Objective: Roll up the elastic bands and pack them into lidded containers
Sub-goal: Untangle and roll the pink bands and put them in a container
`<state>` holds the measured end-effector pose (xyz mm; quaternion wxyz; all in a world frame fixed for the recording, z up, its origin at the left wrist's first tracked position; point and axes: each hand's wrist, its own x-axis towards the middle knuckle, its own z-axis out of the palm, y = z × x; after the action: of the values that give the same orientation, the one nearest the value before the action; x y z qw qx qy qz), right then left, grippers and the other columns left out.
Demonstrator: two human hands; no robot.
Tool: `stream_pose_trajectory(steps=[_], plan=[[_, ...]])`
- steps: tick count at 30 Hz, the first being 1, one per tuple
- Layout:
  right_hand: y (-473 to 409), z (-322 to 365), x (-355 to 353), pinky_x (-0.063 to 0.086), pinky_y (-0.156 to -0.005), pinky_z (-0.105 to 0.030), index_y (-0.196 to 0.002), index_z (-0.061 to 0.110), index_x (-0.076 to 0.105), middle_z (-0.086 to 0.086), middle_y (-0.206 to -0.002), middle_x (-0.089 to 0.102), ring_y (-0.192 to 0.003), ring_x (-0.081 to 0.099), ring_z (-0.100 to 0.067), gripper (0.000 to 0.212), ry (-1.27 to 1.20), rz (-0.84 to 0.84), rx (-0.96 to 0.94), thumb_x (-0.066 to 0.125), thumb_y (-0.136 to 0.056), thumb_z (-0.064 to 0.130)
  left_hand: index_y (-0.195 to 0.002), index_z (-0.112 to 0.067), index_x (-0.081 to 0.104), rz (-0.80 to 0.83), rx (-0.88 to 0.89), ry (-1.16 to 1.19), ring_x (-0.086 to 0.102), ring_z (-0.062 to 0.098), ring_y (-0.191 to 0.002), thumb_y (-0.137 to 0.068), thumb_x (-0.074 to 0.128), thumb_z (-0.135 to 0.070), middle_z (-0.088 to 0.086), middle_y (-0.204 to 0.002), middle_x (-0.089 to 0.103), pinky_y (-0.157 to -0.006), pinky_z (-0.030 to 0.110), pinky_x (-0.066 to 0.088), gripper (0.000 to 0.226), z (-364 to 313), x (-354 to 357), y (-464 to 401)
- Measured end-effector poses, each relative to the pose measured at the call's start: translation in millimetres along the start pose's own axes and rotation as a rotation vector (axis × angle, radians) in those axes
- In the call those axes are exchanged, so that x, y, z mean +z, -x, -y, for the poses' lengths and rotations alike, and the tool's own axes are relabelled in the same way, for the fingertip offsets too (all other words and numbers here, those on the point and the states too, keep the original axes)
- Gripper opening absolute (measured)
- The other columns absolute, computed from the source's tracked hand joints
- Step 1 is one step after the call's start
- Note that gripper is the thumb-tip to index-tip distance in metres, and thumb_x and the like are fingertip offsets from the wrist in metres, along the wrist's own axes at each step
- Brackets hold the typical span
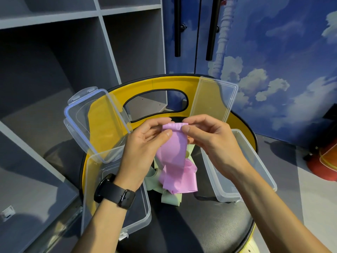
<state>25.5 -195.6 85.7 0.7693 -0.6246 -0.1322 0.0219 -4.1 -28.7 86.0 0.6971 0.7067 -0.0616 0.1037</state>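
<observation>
Both hands meet at the centre of the frame, each pinching the top edge of a pink elastic band [173,143]: the left hand [144,152] clamps its thumb and fingers on the band's left corner, and the right hand [209,141] clamps its thumb and forefinger on the right corner, where the edge is folded over into a first small roll. From that edge the pink band hangs down between the wrists and bunches in loose folds on a black chair seat [200,220] in the lower middle of the frame. Under and beside those folds lies a pale green elastic band [169,199], partly hidden. A black watch [114,191] sits on the left wrist. At lower left of the frame a clear container [116,216] stands open on the seat, with its blue-edged clear lid [94,121] leaning up behind it, toward the upper left. At right of centre a second clear container [242,172] lies open, near the right forearm, and its flat clear lid [213,99] leans against the yellow chair back [160,83] at upper centre. Grey shelving [54,52] fills the upper left, and a blue wall with painted clouds [282,70] fills the upper right.
</observation>
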Motion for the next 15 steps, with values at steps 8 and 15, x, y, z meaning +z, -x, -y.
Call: stream_pose_trajectory(steps=[8, 15], plan=[[0.7, 0.5, -1.1, 0.054, -0.07, -0.021, -0.09, 0.007, 0.071, -0.004, -0.083, 0.073, -0.078, 0.067, -0.012, 0.013, 0.019, 0.012, -0.048, 0.068, -0.082, -0.003, -0.111, -0.031, 0.067, 0.014, -0.066, 0.016, 0.068, 0.02, -0.103, -0.076, 0.064, -0.038, 0.0, -0.105, 0.074, -0.089, 0.039, 0.055, 0.035, 0.8, -0.6, -0.1], [-0.3, 0.5, -2.0, 0.057, -0.079, -0.025, -0.098, 0.011, 0.069, -0.008, -0.1, 0.073, -0.086, 0.069, -0.015, 0.032, 0.011, 0.024, -0.029, 0.068, -0.078, -0.014, -0.105, -0.026, 0.069, 0.002, -0.073, 0.004, 0.069, 0.018, -0.095, -0.08, 0.068, -0.026, 0.002, -0.101, 0.074, -0.083, 0.036, 0.053, 0.025, 2.6, -2.3, -0.5]])
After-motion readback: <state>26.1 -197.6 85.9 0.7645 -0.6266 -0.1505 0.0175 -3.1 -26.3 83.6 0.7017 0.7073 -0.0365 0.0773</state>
